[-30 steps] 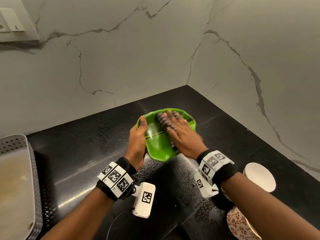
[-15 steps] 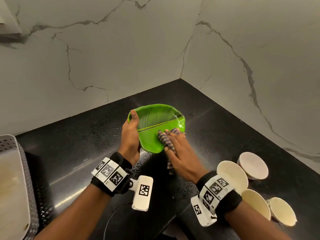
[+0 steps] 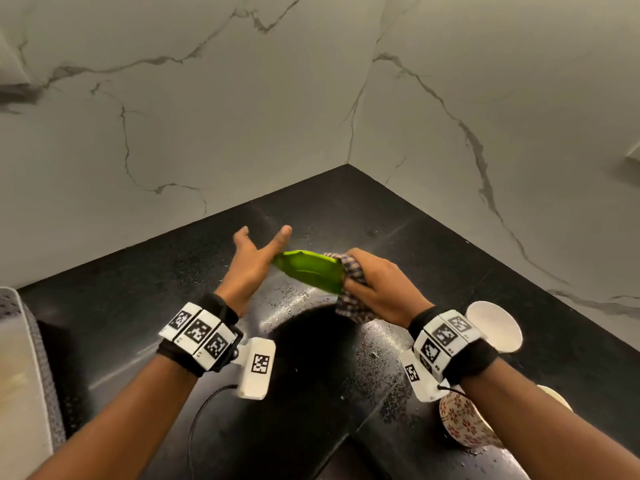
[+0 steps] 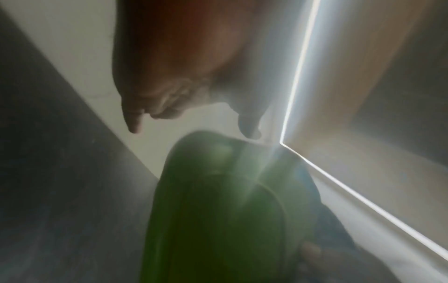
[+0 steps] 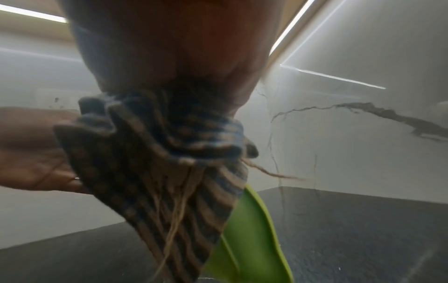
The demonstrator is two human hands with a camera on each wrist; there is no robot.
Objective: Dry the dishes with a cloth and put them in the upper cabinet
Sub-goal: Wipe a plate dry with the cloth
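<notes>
The green plate (image 3: 310,273) is held above the black counter (image 3: 138,289) near its corner, seen almost edge-on, its long axis running from about 10 o'clock down to 4 o'clock in the head view. The right hand (image 3: 379,289) grasps its 4 o'clock end through the checked cloth (image 3: 349,296), fingers curled round cloth and rim. The left hand (image 3: 254,261) is released, fingers and thumb spread straight, its palm edge just touching the plate's 10 o'clock end. White bowls (image 3: 493,325) and a patterned cup (image 3: 462,422) sit at 4 o'clock, a grey tray (image 3: 20,375) at 8 o'clock.
</notes>
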